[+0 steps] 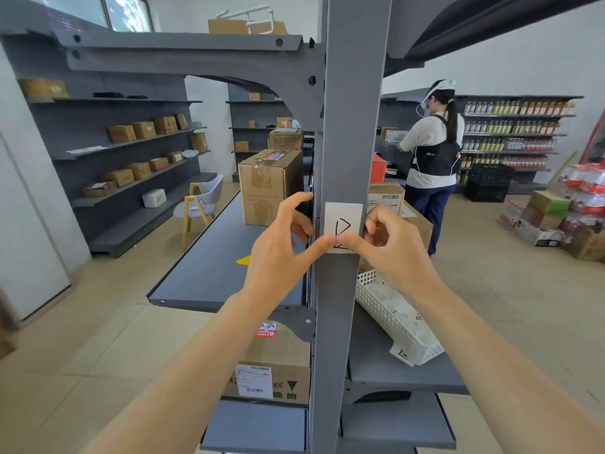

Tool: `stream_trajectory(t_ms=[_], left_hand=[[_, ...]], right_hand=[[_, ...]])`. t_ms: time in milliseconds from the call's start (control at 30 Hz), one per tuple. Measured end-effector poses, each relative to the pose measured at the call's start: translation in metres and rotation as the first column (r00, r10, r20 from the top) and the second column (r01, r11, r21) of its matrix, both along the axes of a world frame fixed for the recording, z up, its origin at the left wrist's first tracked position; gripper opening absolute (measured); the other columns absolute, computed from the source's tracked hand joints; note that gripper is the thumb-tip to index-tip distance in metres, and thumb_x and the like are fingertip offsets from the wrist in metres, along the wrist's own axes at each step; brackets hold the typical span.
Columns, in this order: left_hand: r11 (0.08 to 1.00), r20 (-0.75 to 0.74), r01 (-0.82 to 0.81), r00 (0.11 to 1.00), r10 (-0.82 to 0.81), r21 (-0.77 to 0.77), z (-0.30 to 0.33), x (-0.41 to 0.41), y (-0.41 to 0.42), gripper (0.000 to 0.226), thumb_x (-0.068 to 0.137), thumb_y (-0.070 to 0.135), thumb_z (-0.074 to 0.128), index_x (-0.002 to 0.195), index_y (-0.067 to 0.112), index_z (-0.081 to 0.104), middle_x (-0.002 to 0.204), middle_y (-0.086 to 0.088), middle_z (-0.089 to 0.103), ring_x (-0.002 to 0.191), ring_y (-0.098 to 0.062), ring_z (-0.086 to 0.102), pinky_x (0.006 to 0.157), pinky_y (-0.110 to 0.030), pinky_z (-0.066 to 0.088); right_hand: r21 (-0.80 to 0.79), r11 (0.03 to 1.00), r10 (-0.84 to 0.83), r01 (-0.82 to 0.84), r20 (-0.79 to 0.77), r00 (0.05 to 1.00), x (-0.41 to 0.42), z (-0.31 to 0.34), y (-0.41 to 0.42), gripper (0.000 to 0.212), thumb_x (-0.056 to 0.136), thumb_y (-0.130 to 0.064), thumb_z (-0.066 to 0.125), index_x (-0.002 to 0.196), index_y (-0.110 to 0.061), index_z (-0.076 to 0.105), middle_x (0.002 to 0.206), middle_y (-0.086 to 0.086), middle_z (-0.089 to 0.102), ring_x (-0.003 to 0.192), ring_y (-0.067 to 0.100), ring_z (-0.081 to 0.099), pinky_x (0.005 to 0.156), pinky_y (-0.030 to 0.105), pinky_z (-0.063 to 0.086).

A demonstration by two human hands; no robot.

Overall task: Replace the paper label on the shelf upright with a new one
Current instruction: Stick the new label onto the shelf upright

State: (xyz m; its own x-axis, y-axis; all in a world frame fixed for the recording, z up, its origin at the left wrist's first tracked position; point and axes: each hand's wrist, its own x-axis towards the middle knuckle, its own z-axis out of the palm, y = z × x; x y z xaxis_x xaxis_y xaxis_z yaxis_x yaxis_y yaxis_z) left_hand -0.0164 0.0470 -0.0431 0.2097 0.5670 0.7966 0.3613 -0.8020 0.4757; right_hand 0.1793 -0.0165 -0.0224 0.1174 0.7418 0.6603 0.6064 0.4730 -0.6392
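A white paper label [342, 221] with a black hand-drawn mark sits on the front of the grey shelf upright [347, 126]. Both thumbs meet on its lower edge. My left hand [281, 247] reaches in from the left, thumb pressed on the label's bottom, fingers curled round the upright's left side. My right hand [389, 247] comes from the right, thumb on the label's bottom, its other fingers bent near the label's right edge. The label's lower part is hidden under the thumbs.
A white plastic basket [397, 317] with paper slips lies on the shelf right of the upright. Cardboard boxes [270, 185] stand on the grey shelf to the left, another box [271, 365] below. A person [432, 158] works at shelves behind, to the right.
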Motion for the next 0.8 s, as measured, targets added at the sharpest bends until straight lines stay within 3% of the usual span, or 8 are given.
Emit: stream_trajectory(t_ms=[200,300,367,467,600,800], left_hand=[[0.993,-0.153,-0.046,0.986,0.062,0.109,-0.006,-0.007,-0.004,0.079,0.083,0.072,0.055,0.145,0.033,0.026,0.088,0.028,0.051,0.082,0.014,0.057,0.064,-0.002,0.041],[0.993,-0.193,-0.03,0.98,0.051,0.11,-0.005,-0.009,-0.004,0.079,0.084,0.071,0.056,0.145,0.033,0.024,0.093,0.02,0.056,0.084,0.013,0.056,0.067,-0.007,0.043],[0.994,-0.194,-0.016,0.98,0.038,0.11,0.001,-0.01,-0.003,0.079,0.084,0.067,0.062,0.146,0.033,0.024,0.094,0.018,0.059,0.085,0.009,0.058,0.067,-0.009,0.046],[0.998,-0.062,0.027,0.998,-0.024,0.056,0.015,-0.007,0.001,0.072,0.089,0.06,0.063,0.145,0.031,0.028,0.09,0.016,0.063,0.083,-0.004,0.064,0.066,-0.01,0.049],[0.997,0.019,0.052,0.998,-0.053,0.06,0.031,0.004,0.001,0.067,0.091,0.057,0.064,0.143,0.033,0.029,0.086,0.007,0.064,0.076,-0.015,0.067,0.063,-0.022,0.056],[1.0,-0.001,0.027,1.0,-0.027,-0.005,0.008,0.003,0.005,0.072,0.085,0.061,0.065,0.141,0.036,0.027,0.087,0.015,0.062,0.078,-0.006,0.066,0.06,-0.018,0.055]], right_hand=[[-0.008,1.0,0.016,-0.016,0.046,0.999,0.004,-0.012,0.001,0.048,0.08,-0.039,0.087,0.074,-0.031,0.04,0.063,-0.011,0.059,0.062,-0.006,0.061,0.054,0.014,0.047],[-0.038,0.999,0.0,0.005,0.119,0.993,0.006,-0.011,-0.003,0.051,0.077,-0.039,0.09,0.076,-0.036,0.039,0.069,-0.005,0.066,0.082,0.001,0.072,0.057,0.03,0.058],[-0.087,0.995,-0.024,0.04,0.178,0.984,0.007,-0.007,-0.006,0.048,0.073,-0.047,0.088,0.078,-0.038,0.041,0.085,-0.015,0.071,0.077,0.004,0.071,0.059,0.04,0.058],[-0.032,0.996,-0.073,0.08,0.183,0.98,0.005,0.006,-0.008,0.039,0.077,-0.068,0.071,0.082,-0.039,0.044,0.086,-0.03,0.068,0.067,-0.004,0.062,0.057,0.027,0.047],[0.091,0.982,-0.181,0.168,0.172,0.968,-0.001,0.029,-0.005,0.039,0.085,-0.073,0.057,0.081,-0.036,0.046,0.073,-0.014,0.067,0.064,0.005,0.064,0.053,0.026,0.048],[-0.043,0.985,-0.153,0.164,0.185,0.971,0.004,0.02,-0.003,0.04,0.088,-0.066,0.062,0.075,-0.031,0.049,0.067,-0.013,0.065,0.059,0.002,0.057,0.056,0.027,0.045]])
